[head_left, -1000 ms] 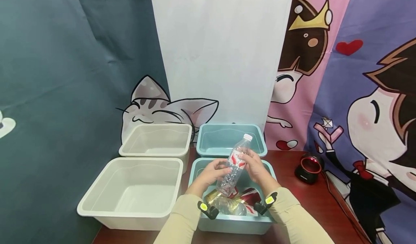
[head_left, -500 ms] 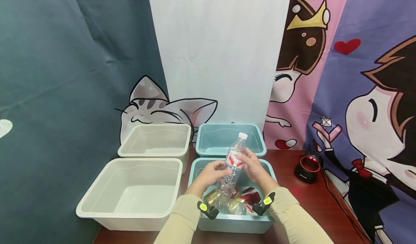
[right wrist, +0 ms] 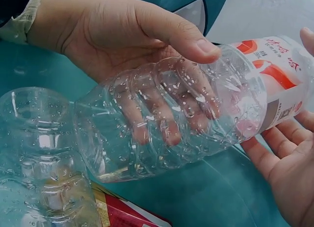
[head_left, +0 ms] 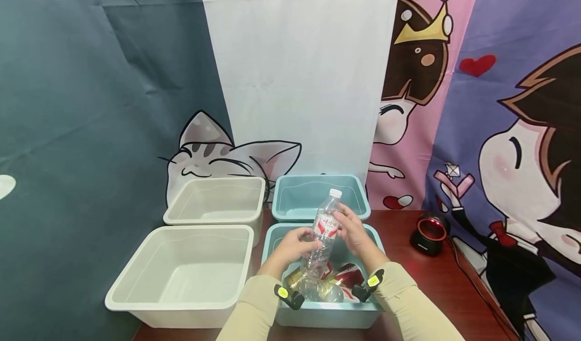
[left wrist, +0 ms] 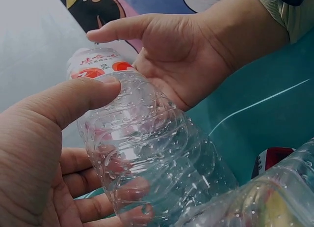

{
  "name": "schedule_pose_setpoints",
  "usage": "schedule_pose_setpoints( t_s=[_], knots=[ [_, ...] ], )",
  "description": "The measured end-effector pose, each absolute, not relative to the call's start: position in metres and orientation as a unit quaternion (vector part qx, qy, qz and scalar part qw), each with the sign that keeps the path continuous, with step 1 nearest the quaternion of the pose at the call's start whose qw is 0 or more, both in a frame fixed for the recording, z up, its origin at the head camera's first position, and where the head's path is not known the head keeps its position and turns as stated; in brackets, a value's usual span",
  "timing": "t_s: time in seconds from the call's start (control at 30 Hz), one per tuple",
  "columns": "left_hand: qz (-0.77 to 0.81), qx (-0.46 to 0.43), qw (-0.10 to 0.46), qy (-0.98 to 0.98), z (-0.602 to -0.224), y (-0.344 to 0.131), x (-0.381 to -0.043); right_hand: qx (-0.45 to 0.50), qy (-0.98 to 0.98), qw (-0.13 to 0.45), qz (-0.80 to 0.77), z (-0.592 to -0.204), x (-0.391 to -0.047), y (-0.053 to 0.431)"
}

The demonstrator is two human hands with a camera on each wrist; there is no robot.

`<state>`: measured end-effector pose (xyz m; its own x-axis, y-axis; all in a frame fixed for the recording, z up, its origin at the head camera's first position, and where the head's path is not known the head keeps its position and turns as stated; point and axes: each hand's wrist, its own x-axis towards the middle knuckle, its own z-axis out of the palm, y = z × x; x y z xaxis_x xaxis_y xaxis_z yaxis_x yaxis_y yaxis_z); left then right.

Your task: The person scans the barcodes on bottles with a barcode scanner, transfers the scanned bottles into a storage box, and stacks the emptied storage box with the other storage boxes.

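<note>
A clear plastic bottle (head_left: 323, 237) with a white cap and a red-and-white label is held tilted above the front blue bin (head_left: 269, 245). My left hand (head_left: 290, 250) grips its ribbed lower half, thumb on the near side and fingers behind, as the left wrist view shows. My right hand (head_left: 356, 234) holds the label part from the right, its fingers (right wrist: 287, 143) under the label. Water drops cling to the bottle's wall. Beneath it in the bin lie another clear bottle (head_left: 313, 289) and a dark red and gold item (head_left: 349, 275), partly hidden.
Behind stands a second blue bin (head_left: 290, 200). Two off-white bins, one front (head_left: 181, 270) and one rear (head_left: 218, 200), are on the left. A black device with a red light (head_left: 428, 235) sits on the reddish table at right, its cable trailing forward.
The bottle has tipped more upright and its cap has shifted left. Its label has turned slightly. Both hands keep hold of it near the same place.
</note>
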<state>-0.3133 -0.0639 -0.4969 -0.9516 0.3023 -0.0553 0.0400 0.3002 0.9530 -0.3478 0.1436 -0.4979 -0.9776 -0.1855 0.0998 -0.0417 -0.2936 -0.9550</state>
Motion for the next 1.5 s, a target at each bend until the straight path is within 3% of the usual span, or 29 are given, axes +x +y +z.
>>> schedule_pose_setpoints(
  t_s=[0.4, 0.87, 1.03, 1.3, 1.5],
  knots=[
    [0.573, 0.108, 0.112, 0.805, -0.494, -0.065, -0.311, -0.092, 0.617, 0.068, -0.779, -0.494, -0.348, 0.142],
    [0.575, 0.099, 0.104, 0.805, -0.492, -0.068, -0.313, -0.089, 0.635, 0.026, -0.767, -0.491, -0.347, 0.14],
    [0.567, 0.095, 0.054, 0.817, -0.485, -0.073, -0.313, -0.078, 0.63, 0.012, -0.773, -0.492, -0.349, 0.141],
    [0.518, 0.011, -0.029, 0.855, -0.468, -0.095, -0.311, -0.068, 0.626, 0.013, -0.776, -0.493, -0.349, 0.144],
    [0.468, -0.045, -0.061, 0.881, -0.455, -0.108, -0.312, -0.08, 0.625, 0.013, -0.776, -0.495, -0.351, 0.146]
  ],
)
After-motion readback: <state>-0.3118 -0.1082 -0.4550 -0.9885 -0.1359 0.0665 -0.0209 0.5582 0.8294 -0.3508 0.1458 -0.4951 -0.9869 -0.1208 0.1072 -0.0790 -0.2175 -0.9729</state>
